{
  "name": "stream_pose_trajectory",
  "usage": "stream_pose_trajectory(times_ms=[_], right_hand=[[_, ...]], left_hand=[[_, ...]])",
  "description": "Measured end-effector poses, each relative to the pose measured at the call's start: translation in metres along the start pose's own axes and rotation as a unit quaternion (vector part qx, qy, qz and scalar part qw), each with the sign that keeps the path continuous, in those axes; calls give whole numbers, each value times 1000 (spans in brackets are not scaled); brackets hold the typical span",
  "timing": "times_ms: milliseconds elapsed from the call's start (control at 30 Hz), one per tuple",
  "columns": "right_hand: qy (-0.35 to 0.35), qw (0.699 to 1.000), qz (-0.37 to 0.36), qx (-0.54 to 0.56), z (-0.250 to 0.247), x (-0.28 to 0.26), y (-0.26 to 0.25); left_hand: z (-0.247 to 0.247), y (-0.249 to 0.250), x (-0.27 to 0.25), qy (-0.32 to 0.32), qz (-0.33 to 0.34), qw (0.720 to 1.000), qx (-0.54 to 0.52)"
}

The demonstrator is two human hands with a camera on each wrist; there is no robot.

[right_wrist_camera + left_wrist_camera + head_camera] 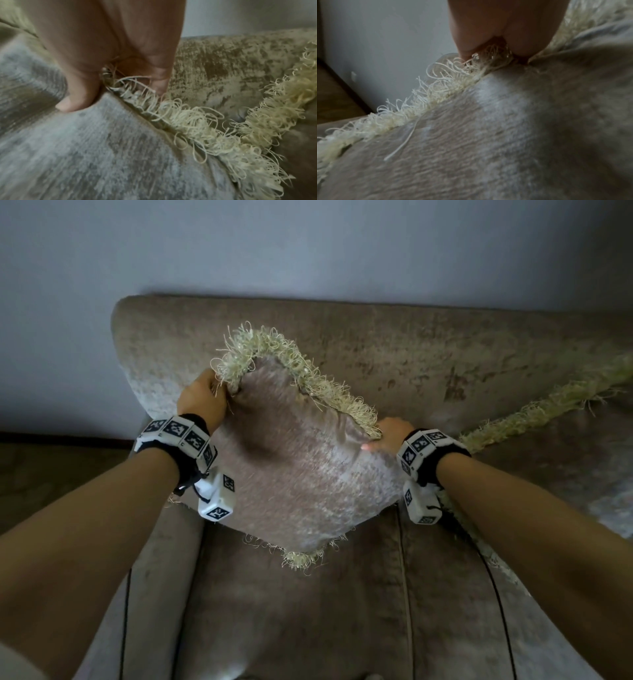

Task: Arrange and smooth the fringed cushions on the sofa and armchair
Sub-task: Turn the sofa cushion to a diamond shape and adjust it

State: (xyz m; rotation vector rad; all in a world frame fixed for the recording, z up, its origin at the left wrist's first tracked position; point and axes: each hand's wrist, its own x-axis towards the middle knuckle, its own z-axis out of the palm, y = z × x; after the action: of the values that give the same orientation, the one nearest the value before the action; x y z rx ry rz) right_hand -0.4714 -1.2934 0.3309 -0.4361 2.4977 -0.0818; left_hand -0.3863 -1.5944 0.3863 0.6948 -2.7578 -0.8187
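Note:
A grey-beige velvet cushion (291, 460) with a pale yellow fringe is held up in front of the sofa's backrest (411, 350), tilted like a diamond. My left hand (202, 398) grips its upper left edge, fingers and thumb pinching fabric and fringe (489, 59). My right hand (390, 436) grips the right corner, thumb on the front face and fingers behind the fringe (123, 83). The cushion's bottom corner (301, 559) hangs just above the seat. A second fringed cushion (555, 405) leans against the backrest at the right.
The sofa's left armrest (161, 542) runs beneath my left forearm, and the brown seat cushions (308, 611) lie below. A grey wall (308, 248) stands behind the sofa. Dark floor (51, 474) shows at the left.

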Motion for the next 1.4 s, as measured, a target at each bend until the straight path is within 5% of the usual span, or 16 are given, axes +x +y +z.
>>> stream_pose_trajectory(times_ms=[900, 1400], right_hand=[[-20, 991, 11, 130, -13, -36, 10], [117, 976, -49, 178, -87, -91, 20]], left_hand=[[-4, -1, 0, -41, -29, 998, 34], [-42, 61, -23, -36, 1, 998, -42]])
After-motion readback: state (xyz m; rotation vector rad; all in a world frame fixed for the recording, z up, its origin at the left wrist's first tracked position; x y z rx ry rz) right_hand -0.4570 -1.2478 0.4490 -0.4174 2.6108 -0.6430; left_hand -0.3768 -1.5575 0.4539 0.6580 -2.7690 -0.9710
